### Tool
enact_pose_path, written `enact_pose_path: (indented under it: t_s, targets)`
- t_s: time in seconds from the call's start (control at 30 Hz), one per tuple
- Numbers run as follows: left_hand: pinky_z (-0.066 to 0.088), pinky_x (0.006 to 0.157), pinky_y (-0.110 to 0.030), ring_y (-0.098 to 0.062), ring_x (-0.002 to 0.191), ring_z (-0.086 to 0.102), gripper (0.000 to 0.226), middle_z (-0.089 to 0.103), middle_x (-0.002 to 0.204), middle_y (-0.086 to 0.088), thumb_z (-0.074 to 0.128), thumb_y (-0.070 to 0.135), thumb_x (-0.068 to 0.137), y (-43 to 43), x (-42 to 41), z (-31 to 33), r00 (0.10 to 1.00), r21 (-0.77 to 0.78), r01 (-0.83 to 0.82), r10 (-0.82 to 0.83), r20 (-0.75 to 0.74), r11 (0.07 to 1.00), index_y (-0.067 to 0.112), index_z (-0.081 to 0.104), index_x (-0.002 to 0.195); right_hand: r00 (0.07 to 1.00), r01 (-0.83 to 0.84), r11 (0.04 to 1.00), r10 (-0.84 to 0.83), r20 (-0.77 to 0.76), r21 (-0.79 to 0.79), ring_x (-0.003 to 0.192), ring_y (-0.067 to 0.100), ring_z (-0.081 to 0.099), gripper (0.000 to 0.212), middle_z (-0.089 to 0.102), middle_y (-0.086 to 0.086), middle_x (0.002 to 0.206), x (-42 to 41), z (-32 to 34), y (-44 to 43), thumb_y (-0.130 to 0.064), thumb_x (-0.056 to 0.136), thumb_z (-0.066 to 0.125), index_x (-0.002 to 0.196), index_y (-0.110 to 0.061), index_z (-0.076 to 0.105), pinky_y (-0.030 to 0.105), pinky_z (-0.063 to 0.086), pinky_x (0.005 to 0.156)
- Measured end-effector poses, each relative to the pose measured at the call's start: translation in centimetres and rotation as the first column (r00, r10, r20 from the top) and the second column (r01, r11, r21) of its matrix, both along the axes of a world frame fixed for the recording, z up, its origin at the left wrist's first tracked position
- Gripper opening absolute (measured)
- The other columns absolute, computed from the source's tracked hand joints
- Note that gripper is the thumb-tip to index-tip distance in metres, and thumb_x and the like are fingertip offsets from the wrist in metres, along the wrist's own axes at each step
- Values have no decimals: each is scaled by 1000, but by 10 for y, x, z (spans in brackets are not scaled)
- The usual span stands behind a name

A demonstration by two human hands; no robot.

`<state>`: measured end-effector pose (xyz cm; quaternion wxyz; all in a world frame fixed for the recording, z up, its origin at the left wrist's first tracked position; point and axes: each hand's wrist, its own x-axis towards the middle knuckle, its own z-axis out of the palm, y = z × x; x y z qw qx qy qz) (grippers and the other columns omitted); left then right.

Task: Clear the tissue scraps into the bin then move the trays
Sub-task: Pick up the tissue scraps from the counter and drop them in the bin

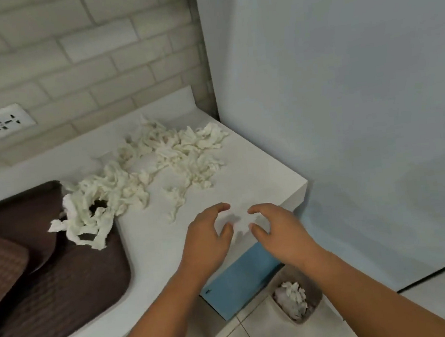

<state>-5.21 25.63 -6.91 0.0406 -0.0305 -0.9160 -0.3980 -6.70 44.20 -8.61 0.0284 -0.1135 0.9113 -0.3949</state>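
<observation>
White tissue scraps lie strewn over the back of the white counter. Another clump of tissue scraps hangs over the corner of the top brown tray, which rests on other brown trays at the left. My left hand and my right hand hover side by side near the counter's front right corner, fingers curled and apart, with nothing held between them. Down on the floor stands a small grey bin with tissue scraps inside.
A pale blue cabinet side rises at the right of the counter. A tiled wall with a socket runs behind. A blue drawer front shows under the counter edge. The floor is tiled.
</observation>
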Motion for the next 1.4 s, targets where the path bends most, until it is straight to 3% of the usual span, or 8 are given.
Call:
enact_pose_path:
  t_s: [0.3,0.53,0.67,0.87,1.07,1.2,1.3,1.4]
  targets:
    - [33,98,-14,-7,123,50,36,57,129,14,62,17,93,-133,-21,11,985,-18,-166,167,46,986,26,59,128,982,-190,972,185,47,137,121,13,51,51,50,-4,140,-57,7,-125,-41,92,60,138,-21,49,24,39,100]
    - [35,91,-15,-9,113,56,33,60,124,14,62,16,91,-206,-36,5,981,-58,-189,191,38,980,25,62,122,990,-99,930,57,126,353,120,22,48,71,52,0,131,-90,-20,-201,-64,83,58,137,-21,48,37,46,98]
    - [41,88,-18,-17,99,62,32,60,115,16,64,13,90,-229,-44,-4,985,-55,-166,168,26,985,24,64,119,1000,-13,898,20,-11,440,110,24,50,48,51,4,121,-90,-38,-218,-49,90,58,126,-17,57,36,49,88]
    - [38,89,-14,-3,104,54,27,61,114,14,64,18,91,-229,-69,-11,998,-41,-68,68,4,997,24,65,117,998,-54,966,61,-22,252,96,25,61,21,64,6,106,-89,-35,-210,-21,95,58,111,-11,68,26,42,80]
    - [36,95,-21,-13,116,51,31,59,124,4,65,21,91,-206,-115,-21,999,-86,53,-53,9,995,22,63,122,991,132,991,-131,10,-20,79,14,63,6,69,-2,89,-86,2,-183,-15,94,56,99,-17,60,23,45,70]
    - [36,101,-26,-23,124,46,41,56,133,-1,68,27,90,-184,-140,-35,986,-188,167,-163,37,968,20,59,129,971,239,966,-235,46,-94,71,15,62,18,65,-1,85,-86,22,-160,-4,94,42,97,-19,52,25,48,63]
    - [41,101,-33,-25,123,45,44,54,134,-2,68,37,89,-163,-150,-43,979,-290,204,-187,85,935,22,59,130,952,298,947,-286,105,-121,55,12,48,21,56,0,74,-85,30,-143,-6,96,40,103,-20,54,24,37,54]
    - [45,93,-30,-22,116,50,27,57,125,-3,63,31,93,-150,-152,-49,979,-353,200,-176,100,914,21,66,118,935,341,928,-319,155,-148,54,11,44,17,50,-2,67,-80,33,-127,-10,95,43,99,-20,57,23,33,54]
